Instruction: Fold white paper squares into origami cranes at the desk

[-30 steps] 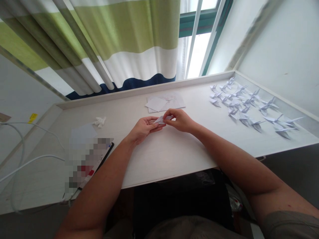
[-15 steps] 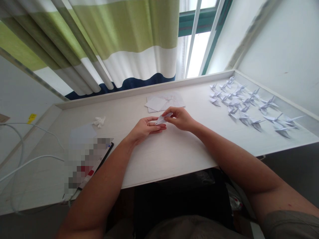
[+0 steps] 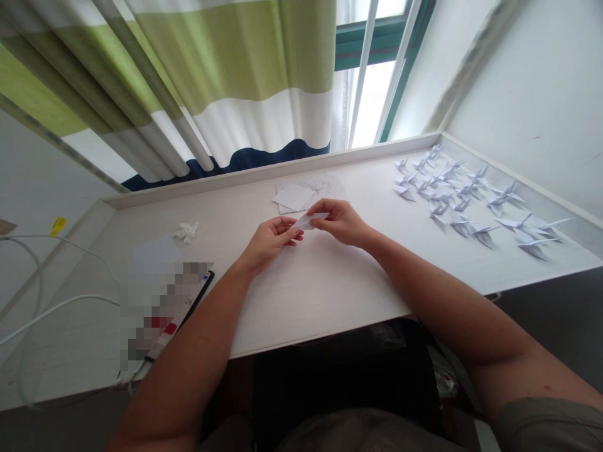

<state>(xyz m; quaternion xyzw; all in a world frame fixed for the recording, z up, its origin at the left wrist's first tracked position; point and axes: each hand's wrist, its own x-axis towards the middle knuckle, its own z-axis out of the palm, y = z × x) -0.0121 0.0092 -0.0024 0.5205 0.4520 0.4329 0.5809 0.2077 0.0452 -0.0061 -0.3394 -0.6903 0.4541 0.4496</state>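
A small piece of folded white paper (image 3: 308, 221) is held up between my two hands over the middle of the white table (image 3: 301, 295). My left hand (image 3: 274, 240) pinches its left tip between thumb and fingers. On the other side my right hand (image 3: 343, 223) grips it with thumb and fingertips, partly covering its right part. Just beyond my hands lie several white paper sheets (image 3: 293, 197), one of them with printed marks. Folded paper cranes (image 3: 464, 188) stand in a group at the right of the table.
A tablet or phone (image 3: 188, 307), partly blurred out, lies left of my left forearm. Near it are a pale sheet (image 3: 155, 256), a crumpled white tissue (image 3: 187, 232) and white cables (image 3: 61, 300). A raised ledge (image 3: 235, 177) borders the table's back, below the curtain (image 3: 264, 56).
My left fingers have gone from outstretched under the paper to closed on its left tip. The paper now lies flatter, with more of it showing between the hands.
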